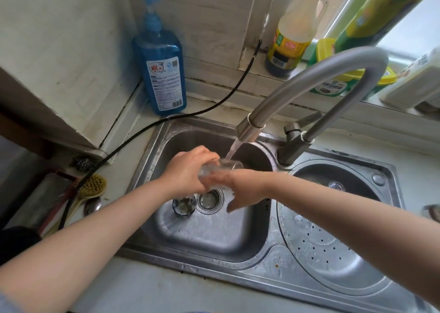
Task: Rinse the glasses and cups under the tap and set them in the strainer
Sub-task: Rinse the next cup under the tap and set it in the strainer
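Forearms reach in from the lower edge over a pale counter (147, 286) that carries a double steel sink (152, 146), its metal brushed and wet. Right basin: a round perforated steel strainer (333, 253), beaded with water, holding one clear glass (336, 186) at its far side. Left basin: square with rounded corners, a round drain (209, 199) at centre and a small blue-rimmed cup (184, 206) lying just beside the drain. Above the drain, the left hand (188, 169) grips a clear tumbler (222, 169) held tilted, fingers curled round its base end; the right hand (245, 188) touches the tumbler from below, fingers relaxed and pointing down. A stream of water falls from the curved matte-grey tap (316, 79) onto the tumbler's open end. Left of the sink lie a bristle brush (91, 187) and a steel scouring pad (83, 163), crossed by a black cable (133, 138). Behind stands a blue pump bottle (162, 69); on the sill, a dark sauce bottle (289, 41) and yellow-lidded tubs (338, 84).
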Demonstrator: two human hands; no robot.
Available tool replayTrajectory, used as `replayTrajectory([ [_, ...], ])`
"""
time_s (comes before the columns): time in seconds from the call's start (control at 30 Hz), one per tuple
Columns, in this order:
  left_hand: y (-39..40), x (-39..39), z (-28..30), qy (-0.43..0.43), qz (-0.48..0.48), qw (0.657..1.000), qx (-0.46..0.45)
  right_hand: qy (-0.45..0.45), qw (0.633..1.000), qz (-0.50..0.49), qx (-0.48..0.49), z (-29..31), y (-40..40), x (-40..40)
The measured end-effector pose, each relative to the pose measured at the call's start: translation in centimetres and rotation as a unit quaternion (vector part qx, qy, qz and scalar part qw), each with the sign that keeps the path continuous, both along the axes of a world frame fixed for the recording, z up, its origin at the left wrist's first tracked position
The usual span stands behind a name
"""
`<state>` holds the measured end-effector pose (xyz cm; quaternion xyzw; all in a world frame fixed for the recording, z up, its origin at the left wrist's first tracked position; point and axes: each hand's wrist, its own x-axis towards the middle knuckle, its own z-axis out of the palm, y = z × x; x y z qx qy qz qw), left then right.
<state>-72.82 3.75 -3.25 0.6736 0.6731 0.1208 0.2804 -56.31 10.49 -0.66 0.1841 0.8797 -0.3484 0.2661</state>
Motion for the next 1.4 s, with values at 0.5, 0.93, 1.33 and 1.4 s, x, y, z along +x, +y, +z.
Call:
replayTrajectory([
  [0.5,0.3,-0.7,0.2,-0.02,0.037,0.999,0.012,0.062,0.863,0.277,0.418,-1.7,2.6,0.3],
  [0.93,-0.3,-1.2,-0.5,-0.082,0.06,0.995,-0.006,0.049,0.912,0.225,0.339,-0.2,1.5,-1.2],
  [1.33,-1.0,-0.4,-0.8,-0.067,0.092,0.993,-0.029,0.096,0.961,-0.2,-0.162,0.8,-0.1,-0.6],
  [1.4,-1.3,0.2,-1.0,-0.087,0.11,0.989,-0.056,0.13,0.918,-0.31,-0.21,0.9,0.0,-0.3],
])
